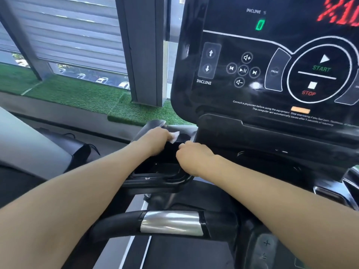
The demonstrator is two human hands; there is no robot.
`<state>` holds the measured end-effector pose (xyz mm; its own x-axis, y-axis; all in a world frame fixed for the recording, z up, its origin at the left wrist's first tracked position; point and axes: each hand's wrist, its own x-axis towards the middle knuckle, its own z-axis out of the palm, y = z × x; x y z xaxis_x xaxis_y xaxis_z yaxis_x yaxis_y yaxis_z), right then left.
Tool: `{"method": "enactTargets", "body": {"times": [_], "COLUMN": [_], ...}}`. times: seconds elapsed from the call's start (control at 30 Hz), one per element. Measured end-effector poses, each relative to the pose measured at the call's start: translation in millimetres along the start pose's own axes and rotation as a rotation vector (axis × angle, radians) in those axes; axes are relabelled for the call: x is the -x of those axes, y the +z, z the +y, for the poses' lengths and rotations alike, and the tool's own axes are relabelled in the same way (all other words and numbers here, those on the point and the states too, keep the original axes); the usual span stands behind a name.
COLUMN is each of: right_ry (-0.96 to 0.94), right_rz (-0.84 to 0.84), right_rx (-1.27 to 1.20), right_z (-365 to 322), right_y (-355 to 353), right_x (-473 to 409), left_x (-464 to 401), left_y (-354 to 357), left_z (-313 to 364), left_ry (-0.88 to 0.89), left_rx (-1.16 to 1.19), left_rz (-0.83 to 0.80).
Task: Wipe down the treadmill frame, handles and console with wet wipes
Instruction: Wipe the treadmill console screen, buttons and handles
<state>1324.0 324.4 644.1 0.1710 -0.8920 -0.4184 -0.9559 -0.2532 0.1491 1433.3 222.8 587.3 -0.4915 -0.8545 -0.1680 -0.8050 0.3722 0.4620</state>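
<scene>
Reaching forward with both bare arms, I am working at the black recessed tray (155, 167) just below the left lower corner of the treadmill console (272, 74). My left hand (155, 140) is gripping one wet wipe (174, 137); only a small white crumpled corner of it is showing, poking out to the right of my curled fingers (165, 135), toward the console's base. Its long axis I cannot tell, since most of it is hidden in my grip. The wipe is lying against the far rim of the tray, where the grey frame arm (153, 125) is meeting the console housing.

My right hand (194, 156) is resting at the right edge of the same tray, knuckles up, fingers curled down and under; whether they are holding anything I cannot tell. The two hands are sitting near each other, not touching, with the dark tray opening between them.

The console is standing tilted back, its face toward me, with one round START/STOP dial, two incline arrows and five media buttons showing. One curved handlebar (171, 223) is running left to right below my forearms, carrying one silver sensor plate at its middle. Beyond the frame, a strip of green turf (77, 94) is lying along the window.
</scene>
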Motion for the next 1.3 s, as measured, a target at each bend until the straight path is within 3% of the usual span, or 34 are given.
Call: {"method": "enactTargets", "body": {"times": [0.13, 0.3, 0.53, 0.67, 0.77, 0.9, 1.17, 1.3], "right_ry": [0.019, -0.009, -0.043, -0.023, -0.034, -0.036, -0.025, -0.021], "right_rz": [-0.011, 0.022, 0.037, 0.036, 0.032, 0.015, 0.021, 0.012], "right_rx": [-0.065, -0.071, -0.070, -0.080, -0.074, -0.066, -0.054, -0.027], "right_z": [5, 12, 17, 17, 16, 15, 14, 13], "right_y": [-2, 8, 9, 10, 9, 5, -4, -7], "right_x": [-3, -11, -17, -17, -17, -15, -17, -19], "left_x": [2, 4, -8, -1, -5, -11, -12, 2], "left_y": [0, -4, 9, 2, 1, 11, 2, 0], "left_z": [13, -17, 2, -23, -14, 14, -23, -17], "left_ry": [0.084, -0.068, 0.123, 0.049, 0.023, 0.128, -0.060, -0.080], "left_rx": [0.043, 0.123, 0.059, -0.065, 0.024, 0.070, -0.122, -0.150], "left_rz": [-0.011, -0.011, -0.058, 0.016, 0.003, 0.037, 0.017, 0.116]}}
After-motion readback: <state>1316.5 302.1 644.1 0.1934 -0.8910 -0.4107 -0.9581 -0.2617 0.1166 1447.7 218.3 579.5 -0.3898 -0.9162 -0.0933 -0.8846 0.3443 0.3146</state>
